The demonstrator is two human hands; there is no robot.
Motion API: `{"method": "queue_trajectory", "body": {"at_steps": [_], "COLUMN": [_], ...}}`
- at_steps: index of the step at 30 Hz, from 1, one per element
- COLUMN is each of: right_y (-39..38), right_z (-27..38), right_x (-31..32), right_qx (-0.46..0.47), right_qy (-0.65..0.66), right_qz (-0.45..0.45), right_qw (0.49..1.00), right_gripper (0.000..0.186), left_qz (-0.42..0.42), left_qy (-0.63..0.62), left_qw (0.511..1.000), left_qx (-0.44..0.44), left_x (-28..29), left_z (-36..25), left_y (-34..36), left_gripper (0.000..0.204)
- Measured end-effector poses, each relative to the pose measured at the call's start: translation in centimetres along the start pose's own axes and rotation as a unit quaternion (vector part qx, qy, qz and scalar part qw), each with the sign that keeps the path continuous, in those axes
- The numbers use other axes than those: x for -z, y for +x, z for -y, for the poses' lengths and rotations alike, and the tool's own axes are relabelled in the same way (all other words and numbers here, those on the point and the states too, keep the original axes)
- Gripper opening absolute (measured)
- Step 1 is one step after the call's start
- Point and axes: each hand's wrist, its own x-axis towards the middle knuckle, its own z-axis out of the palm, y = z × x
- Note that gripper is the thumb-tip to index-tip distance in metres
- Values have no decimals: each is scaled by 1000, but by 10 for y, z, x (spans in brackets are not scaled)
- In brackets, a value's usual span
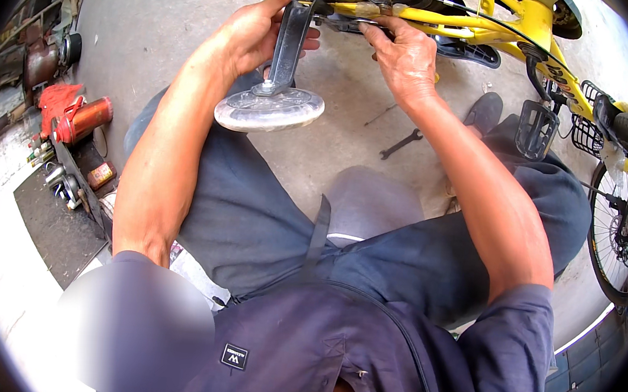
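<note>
Upper centre of frame: black bracket (290,45), long axis near upright, top end meeting the bicycle (449,20), clear stabiliser wheel (269,111) at its lower end. Left hand (255,35) nearer, reaching from bracket's left: thumb at the top, fingers curled round behind, tips showing past its right edge. Right hand (407,58) lies right of bracket, below yellow tubing, thumb and forefinger drawn together (pinching something small? cannot tell).

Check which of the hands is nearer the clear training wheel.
Left. The left hand is at the black bracket, just above the clear training wheel in the picture; the right hand is farther off to the right, by the yellow bike frame.
</note>
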Motion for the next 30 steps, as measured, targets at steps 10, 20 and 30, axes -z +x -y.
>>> {"method": "queue_trajectory", "body": {"at_steps": [10,20,30], "right_y": [-1,5,14], "right_z": [0,-3,12], "right_x": [2,6,8], "right_qx": [-26,-56,-147], "right_qy": [40,109,291], "right_qz": [9,63,140], "right_qw": [999,990,935], "right_gripper": [35,48,51], "left_qz": [-25,-30,-27], "left_qy": [16,64,120], "left_qw": [999,997,992], "left_qx": [15,-17,-1], "left_x": [-1,-6,1], "left_z": [-3,-2,0], "left_y": [4,4,9], "left_gripper": [56,58,56]}}
